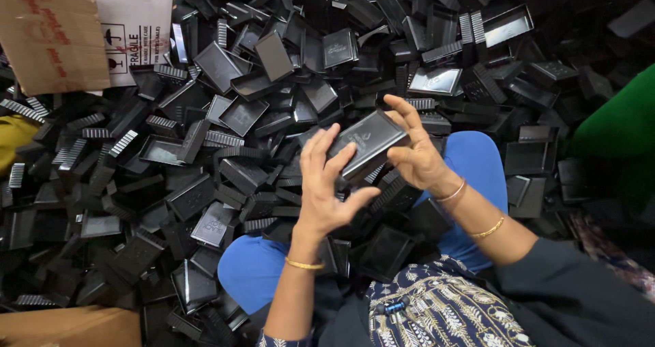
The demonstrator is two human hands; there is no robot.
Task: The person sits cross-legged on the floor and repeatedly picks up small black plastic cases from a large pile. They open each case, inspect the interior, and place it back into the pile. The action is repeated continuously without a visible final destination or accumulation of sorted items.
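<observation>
1. The left hand (326,183) and right hand (416,152) are both clamped on one black plastic box (366,144), held tilted above the lap, over the heap of black box parts (225,115).
2. The box looks light, stiff and glossy, so probably slippery; the short ends, where the fingers sit, give the firmest hold.
3. A brown cardboard flap (48,33) lies at the heap's far left corner, beside a white carton panel (140,30) with printed handling symbols.
4. Another brown carton (68,326) sits at the near left corner.
</observation>
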